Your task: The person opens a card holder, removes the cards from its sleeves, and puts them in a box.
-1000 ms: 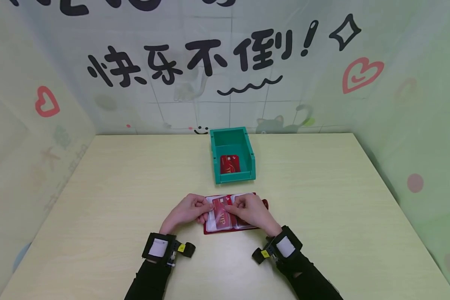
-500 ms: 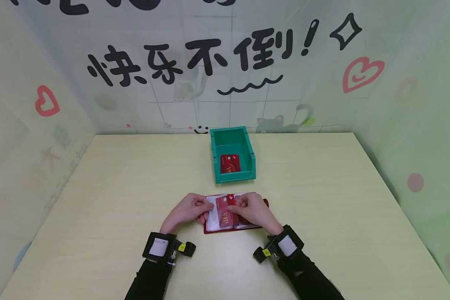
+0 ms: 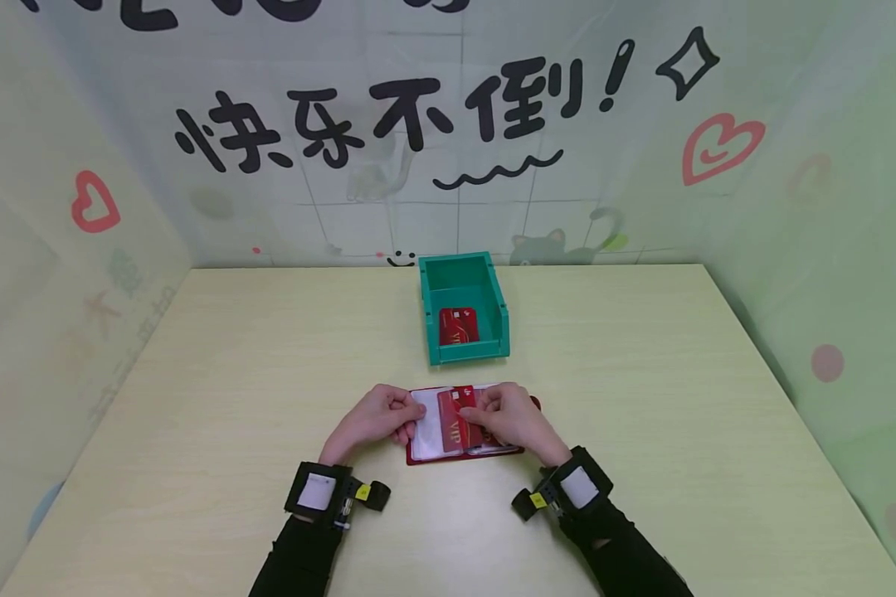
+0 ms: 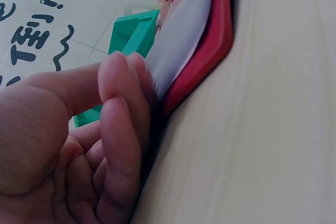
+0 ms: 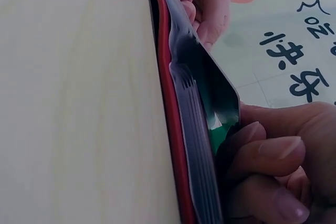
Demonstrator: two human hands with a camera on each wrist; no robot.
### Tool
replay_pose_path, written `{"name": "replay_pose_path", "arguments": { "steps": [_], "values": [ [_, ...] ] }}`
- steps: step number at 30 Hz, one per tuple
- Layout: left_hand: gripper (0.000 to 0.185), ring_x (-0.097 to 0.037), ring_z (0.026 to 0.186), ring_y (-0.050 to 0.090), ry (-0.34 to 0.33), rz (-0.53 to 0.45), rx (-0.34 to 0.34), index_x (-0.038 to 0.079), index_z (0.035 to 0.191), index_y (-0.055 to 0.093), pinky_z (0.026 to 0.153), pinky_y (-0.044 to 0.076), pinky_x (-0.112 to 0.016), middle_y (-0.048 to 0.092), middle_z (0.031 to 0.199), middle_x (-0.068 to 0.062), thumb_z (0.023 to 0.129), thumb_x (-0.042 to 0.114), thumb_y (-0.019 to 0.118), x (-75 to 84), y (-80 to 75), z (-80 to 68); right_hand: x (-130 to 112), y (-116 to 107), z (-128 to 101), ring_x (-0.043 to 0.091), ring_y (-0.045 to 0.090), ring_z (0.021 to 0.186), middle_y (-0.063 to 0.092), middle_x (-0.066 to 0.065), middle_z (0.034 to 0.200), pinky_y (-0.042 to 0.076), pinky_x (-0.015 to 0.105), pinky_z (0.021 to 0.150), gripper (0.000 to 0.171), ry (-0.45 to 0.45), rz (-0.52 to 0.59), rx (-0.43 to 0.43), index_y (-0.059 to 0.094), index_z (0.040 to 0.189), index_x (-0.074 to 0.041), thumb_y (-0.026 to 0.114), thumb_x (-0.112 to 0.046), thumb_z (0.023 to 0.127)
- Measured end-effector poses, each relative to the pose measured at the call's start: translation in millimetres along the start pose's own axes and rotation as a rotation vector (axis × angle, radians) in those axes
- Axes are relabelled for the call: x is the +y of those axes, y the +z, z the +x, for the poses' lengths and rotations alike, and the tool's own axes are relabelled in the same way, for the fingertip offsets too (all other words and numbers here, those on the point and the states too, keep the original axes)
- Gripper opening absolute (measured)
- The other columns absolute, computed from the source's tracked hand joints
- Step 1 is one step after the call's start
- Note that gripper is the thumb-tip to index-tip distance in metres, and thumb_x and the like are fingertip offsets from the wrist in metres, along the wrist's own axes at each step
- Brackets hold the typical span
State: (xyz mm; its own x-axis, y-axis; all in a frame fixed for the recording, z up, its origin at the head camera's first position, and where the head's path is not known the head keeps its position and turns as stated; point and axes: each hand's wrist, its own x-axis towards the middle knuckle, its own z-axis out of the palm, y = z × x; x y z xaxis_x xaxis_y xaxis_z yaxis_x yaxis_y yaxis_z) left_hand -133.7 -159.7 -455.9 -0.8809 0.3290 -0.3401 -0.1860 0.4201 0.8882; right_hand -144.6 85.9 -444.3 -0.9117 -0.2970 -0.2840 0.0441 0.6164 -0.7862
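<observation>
A red card holder (image 3: pixel 416 461) lies open on the table, with clear plastic sleeves (image 3: pixel 427 435) inside. My left hand (image 3: pixel 382 414) pinches the left edge of a sleeve between thumb and fingers; the left wrist view shows this sleeve edge (image 4: pixel 181 35) raised off the red cover. With thumb and fingers, my right hand (image 3: pixel 518 419) pinches a red VIP card (image 3: pixel 450 424) over the middle of the holder. In the right wrist view the card (image 5: pixel 223 85) stands tilted above a stack of sleeves (image 5: pixel 197 145). Whether its far end is still inside a sleeve cannot be made out.
Behind the holder stands a green bin (image 3: pixel 469 354) with a low front wall. Inside it lies red VIP card stock (image 3: pixel 459 326). A printed backdrop (image 3: pixel 269 215) rises at the table's back edge.
My right hand has shifted slightly right, drawing the VIP card rightward out over the left sleeve, whose white surface now shows more. The left hand has stayed in place.
</observation>
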Motion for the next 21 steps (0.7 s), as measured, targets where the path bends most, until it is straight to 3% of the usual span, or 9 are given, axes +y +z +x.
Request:
{"name": "replay_pose_path", "arguments": {
  "steps": [7,21],
  "values": [
    [0.021,-0.008,0.053,0.058,-0.001,0.01,0.001,-0.001,0.089,0.066,0.056,0.051,-0.019,0.062,0.062,0.003,0.099,0.017,0.063,0.0,0.3,0.4,2.5,-7.9,-1.1,0.012,0.049,0.047,0.056,-0.001,0.057,0.035,0.021,0.046,0.03,0.016,0.055,-0.067,0.062,0.075,-0.01,0.073,-0.032,0.093],
    [0.022,-0.007,0.053,0.058,0.013,0.009,0.004,-0.003,0.088,0.065,0.055,0.051,-0.019,0.062,0.062,0.002,0.099,0.016,0.063,-0.4,-0.1,-0.4,7.2,-22.7,-1.0,0.012,0.051,0.047,0.061,0.001,0.062,0.041,0.02,0.048,0.027,0.012,0.126,-0.167,0.059,0.081,-0.007,0.068,-0.027,0.097]
  ]
}}
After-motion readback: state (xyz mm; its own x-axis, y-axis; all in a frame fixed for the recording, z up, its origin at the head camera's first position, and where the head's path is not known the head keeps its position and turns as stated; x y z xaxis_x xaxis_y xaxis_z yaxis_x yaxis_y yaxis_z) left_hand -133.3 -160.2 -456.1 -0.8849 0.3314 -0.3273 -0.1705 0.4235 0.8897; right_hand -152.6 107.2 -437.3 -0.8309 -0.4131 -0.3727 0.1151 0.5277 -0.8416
